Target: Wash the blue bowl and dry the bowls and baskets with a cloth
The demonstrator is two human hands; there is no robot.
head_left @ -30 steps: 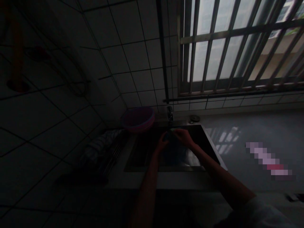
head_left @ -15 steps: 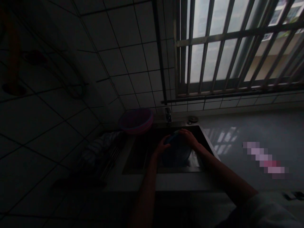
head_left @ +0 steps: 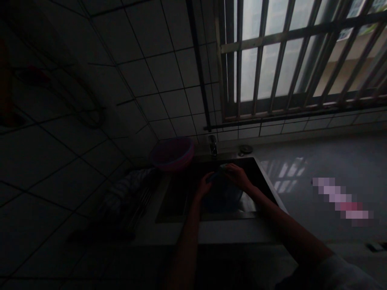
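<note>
Much of the view is dark tiled wall (head_left: 163, 72), broken on the right by a barred window (head_left: 272, 72) that gives most of the light. Below the window runs a pale countertop (head_left: 302, 161), a pixelated patch covering something on it. Set into the near part is a metal sink (head_left: 208, 216), with a pink-purple basin (head_left: 175, 165) at its far left corner and what looks like a striped cloth (head_left: 127, 187) left of it. Inside the sink sits the task's thing, a blue basin (head_left: 223, 197), tilted, its lower part lost in shadow. The person's left hand (head_left: 204, 185) grips its rim on the left side; the right hand (head_left: 237, 176) is closed on a small pale-green item (head_left: 223, 166), perhaps a sponge, at the far rim. Behind them stand a faucet (head_left: 213, 147) and a round metal disc (head_left: 246, 149). The step in hand appears to be scrubbing the rim; the next move calls for a steady left hold and light pressure from the right.
</note>
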